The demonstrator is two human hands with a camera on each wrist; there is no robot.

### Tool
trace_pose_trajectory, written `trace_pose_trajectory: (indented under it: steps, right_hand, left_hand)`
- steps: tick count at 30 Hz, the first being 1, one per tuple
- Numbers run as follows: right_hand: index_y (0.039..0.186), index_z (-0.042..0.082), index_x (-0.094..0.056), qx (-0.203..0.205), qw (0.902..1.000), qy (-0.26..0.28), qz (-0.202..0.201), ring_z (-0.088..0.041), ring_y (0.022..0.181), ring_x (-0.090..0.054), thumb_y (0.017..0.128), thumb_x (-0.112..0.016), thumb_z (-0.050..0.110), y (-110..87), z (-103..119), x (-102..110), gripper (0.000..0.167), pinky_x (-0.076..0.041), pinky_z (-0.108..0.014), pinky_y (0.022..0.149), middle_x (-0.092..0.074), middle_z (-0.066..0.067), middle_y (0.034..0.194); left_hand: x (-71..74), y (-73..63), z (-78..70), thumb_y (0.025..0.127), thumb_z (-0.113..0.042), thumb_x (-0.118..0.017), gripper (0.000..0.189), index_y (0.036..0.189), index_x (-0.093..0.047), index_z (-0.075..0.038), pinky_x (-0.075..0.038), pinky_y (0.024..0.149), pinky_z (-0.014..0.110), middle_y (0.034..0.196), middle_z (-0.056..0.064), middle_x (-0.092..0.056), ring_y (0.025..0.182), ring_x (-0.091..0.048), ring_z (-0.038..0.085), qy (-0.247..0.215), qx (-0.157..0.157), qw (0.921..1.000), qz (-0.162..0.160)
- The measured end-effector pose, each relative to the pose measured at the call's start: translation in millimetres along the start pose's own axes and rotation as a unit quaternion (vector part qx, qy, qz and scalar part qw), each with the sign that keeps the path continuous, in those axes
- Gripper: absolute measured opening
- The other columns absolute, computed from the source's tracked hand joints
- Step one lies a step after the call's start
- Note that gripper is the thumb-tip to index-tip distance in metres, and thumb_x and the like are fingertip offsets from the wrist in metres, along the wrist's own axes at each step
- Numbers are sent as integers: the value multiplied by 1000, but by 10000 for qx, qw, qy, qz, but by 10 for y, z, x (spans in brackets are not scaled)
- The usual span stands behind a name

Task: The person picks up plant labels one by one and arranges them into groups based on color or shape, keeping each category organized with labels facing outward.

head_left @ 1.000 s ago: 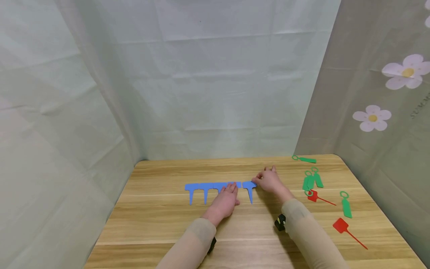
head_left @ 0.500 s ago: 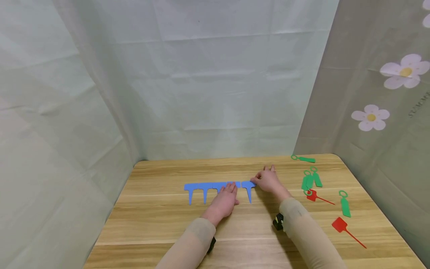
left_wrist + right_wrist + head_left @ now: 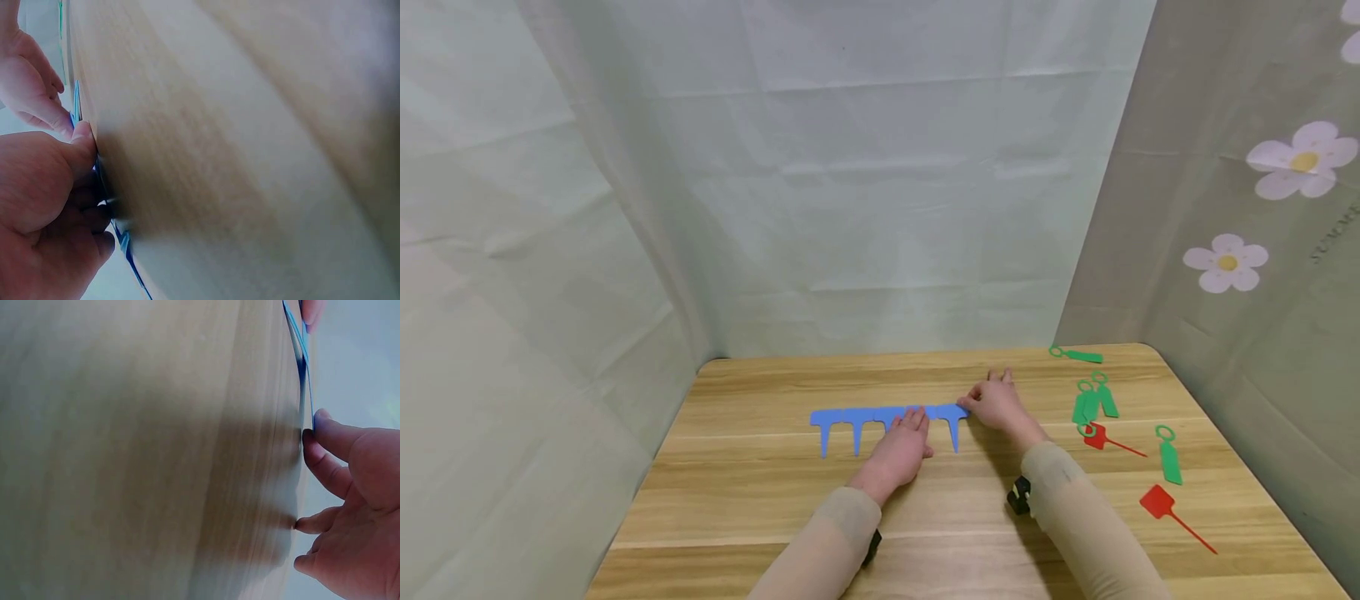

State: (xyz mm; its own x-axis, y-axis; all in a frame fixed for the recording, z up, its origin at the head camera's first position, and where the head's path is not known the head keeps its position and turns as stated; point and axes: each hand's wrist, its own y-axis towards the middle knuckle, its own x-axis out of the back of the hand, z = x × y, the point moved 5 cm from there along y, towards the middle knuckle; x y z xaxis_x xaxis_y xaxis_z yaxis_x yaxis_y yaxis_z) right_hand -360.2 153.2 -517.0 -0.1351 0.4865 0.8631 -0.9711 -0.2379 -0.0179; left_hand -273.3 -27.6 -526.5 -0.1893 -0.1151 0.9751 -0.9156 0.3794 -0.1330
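Observation:
Several blue T-shaped plant labels [image 3: 857, 415] lie side by side on the table in the head view, stems toward me. My left hand [image 3: 901, 450] rests with extended fingers on the labels in the middle of the row and covers part of them. Between thumb and index finger, my right hand [image 3: 996, 404] pinches the right end of the rightmost plant label [image 3: 953, 413], whose head meets its neighbour. The right wrist view shows this label [image 3: 306, 362] edge-on, slightly raised off the wood at the pinched end.
Green ring-topped tags [image 3: 1090, 404] lie at the table's right, some overlapping, with another green tag [image 3: 1169, 462] nearer me. A red square-headed tag [image 3: 1157, 502] with a thin tail lies at front right; a second red tag [image 3: 1096, 436] touches the green cluster. Cloth hangs behind the table [image 3: 760, 517].
My right hand has shifted slightly left with the rightmost plant label, and the gap between it and the row has closed. My left hand has stayed in place.

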Motion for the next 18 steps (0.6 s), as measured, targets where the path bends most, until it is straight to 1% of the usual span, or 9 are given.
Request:
trace_pose_trajectory:
  steps: [10,15,18]
  right_hand:
    - [91,9,-81,1,9998,-216,39,-72,149,-12,104,-73,32,24,10,4,27,-17,-74,124,-41,-47,152]
    - [91,8,-80,-95,9998,-108,97,-71,150,-8,104,-73,34,19,6,1,30,-17,-74,124,-35,-48,156]
    - [89,8,-78,-118,9999,-62,97,-71,151,-7,104,-73,34,6,6,-3,31,-18,-74,123,-33,-48,157]
  left_hand:
    - [23,-17,-6,110,-29,-59,63,161,-42,5,-27,129,48,172,17,-34,159,-30,32,7,-22,10000,26]
    - [42,-32,-16,110,-28,-61,63,160,-43,5,-28,129,48,171,18,-35,159,-32,33,35,-55,10000,4]
    - [35,-32,-18,110,-28,-60,63,160,-42,5,-28,129,48,171,18,-35,159,-31,33,40,-56,10000,10]
